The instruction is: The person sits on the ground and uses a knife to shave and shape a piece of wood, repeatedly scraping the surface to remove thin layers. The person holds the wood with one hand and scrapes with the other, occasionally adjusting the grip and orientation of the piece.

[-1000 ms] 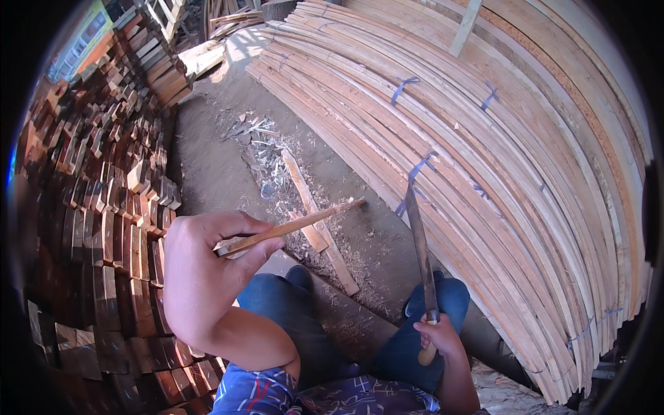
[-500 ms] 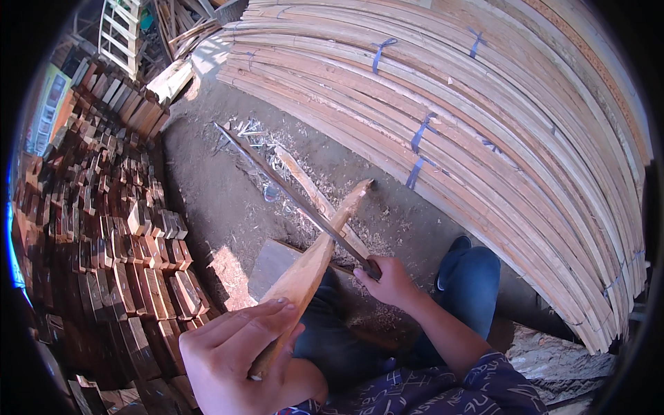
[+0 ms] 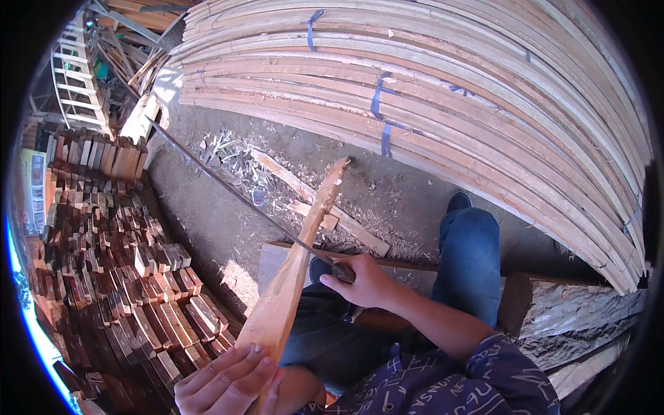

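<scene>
A long tapered piece of pale wood [image 3: 273, 297] slants away from me, its narrow, rough-cut end pointing at the ground ahead. My left hand [image 3: 232, 382] is closed round its broad near end, the fingers lying over the top face. My right hand [image 3: 365, 280] grips the handle of a machete [image 3: 216, 178] with a long, thin, dark blade. The blade crosses the wood about midway, reaching out to the far left; its edge appears to touch the wood there. Curled cuts and notches mark the wood's narrow part. My right fingers wrap the handle, which is mostly hidden.
Dark cut blocks [image 3: 155, 277] are piled at the left. Long planks tied with blue strips [image 3: 415, 76] fill the far right. Shavings [image 3: 225, 152] and a loose wood strip [image 3: 283, 173] lie on the ground. A rough log [image 3: 581, 311] is beside my right knee [image 3: 470, 252].
The view has shifted, so the surroundings sit further left and higher. Along the wood, the machete has come nearer my left hand. Both hands keep their grips.
</scene>
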Motion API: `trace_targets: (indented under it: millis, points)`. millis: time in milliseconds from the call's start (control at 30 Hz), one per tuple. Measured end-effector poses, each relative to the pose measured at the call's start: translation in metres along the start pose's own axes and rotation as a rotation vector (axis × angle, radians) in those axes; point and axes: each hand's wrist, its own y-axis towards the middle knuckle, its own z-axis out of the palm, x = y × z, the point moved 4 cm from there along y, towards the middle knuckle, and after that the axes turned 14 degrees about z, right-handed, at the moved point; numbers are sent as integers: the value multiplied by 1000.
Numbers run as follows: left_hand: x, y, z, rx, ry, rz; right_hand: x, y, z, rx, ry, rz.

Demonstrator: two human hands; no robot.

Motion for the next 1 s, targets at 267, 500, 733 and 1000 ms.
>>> trace_targets:
  millis: [267, 500, 733, 1000]
  points:
    - [-21, -10, 16, 172, 63, -41, -30, 2, -17, -45, -112, -46]
    - [-31, -2, 27, -85, 2, 152, 9, -44, -30, 10, -67, 6]
    - [-41, 1, 28, 31, 16, 107, -15, -38, -31, -46, -217, -41]
    - [-38, 10, 26, 33, -13, 194, -30, -29, -36, -71, -125, -6]
